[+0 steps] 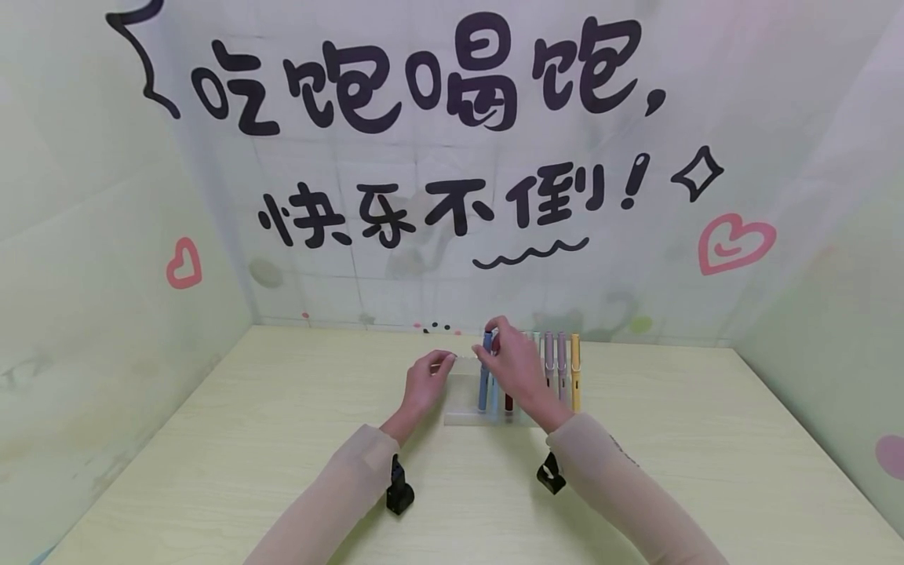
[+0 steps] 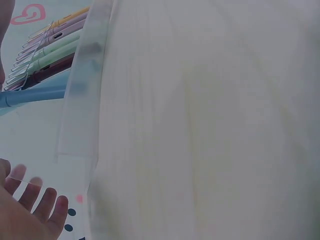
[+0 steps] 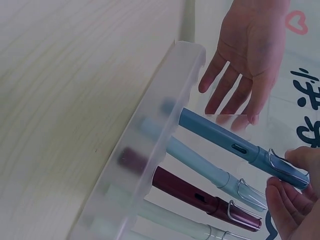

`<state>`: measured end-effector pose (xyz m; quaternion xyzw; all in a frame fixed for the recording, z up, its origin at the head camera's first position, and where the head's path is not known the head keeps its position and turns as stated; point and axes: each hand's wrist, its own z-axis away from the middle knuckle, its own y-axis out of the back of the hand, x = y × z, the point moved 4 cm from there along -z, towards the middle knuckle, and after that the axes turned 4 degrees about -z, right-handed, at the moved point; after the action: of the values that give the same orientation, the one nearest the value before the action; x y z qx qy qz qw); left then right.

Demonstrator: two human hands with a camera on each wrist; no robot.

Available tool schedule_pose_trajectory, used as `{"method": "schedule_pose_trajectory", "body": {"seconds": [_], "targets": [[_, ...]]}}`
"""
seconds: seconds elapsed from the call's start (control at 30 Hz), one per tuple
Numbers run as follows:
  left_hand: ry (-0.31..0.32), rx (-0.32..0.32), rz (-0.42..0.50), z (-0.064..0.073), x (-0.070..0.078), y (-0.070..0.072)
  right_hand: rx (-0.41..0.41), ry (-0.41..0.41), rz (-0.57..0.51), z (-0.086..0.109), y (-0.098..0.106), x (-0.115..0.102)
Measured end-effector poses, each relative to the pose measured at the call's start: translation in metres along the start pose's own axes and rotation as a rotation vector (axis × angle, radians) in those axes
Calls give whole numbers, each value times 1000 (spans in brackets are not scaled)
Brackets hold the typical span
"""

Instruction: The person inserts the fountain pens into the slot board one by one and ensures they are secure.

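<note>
A translucent pen stand (image 1: pixel 459 419) holds a row of upright fountain pens. At the row's left end is a dark blue pen (image 3: pixel 215 135), its lower end in the stand's base. My right hand (image 1: pixel 519 365) pinches that pen's clipped cap between thumb and fingers. Beside it stand a light blue pen (image 3: pixel 200 162) and a dark red pen (image 3: pixel 185 190). My left hand (image 1: pixel 427 382) holds the upper left edge of the stand's clear back panel, with some fingertips seen through it in the right wrist view. In the head view my right hand hides part of the row.
Farther right along the stand are pale green pens (image 3: pixel 175 215), two purple pens (image 1: pixel 562 365) and a yellow pen (image 1: pixel 575 369). The stand sits on a light wood table (image 1: pixel 282 408), near a printed back wall (image 1: pixel 438 290). Black wrist cameras (image 1: pixel 399 493) hang below both sleeves.
</note>
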<state>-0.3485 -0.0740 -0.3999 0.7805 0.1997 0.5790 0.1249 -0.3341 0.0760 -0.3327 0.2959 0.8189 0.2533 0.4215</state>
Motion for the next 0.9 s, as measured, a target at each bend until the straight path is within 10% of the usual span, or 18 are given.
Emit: {"method": "schedule_pose_trajectory", "body": {"seconds": [0.9], "targets": [[-19,-1,0,1,2,1,-93,54,126,4,1,7]]}}
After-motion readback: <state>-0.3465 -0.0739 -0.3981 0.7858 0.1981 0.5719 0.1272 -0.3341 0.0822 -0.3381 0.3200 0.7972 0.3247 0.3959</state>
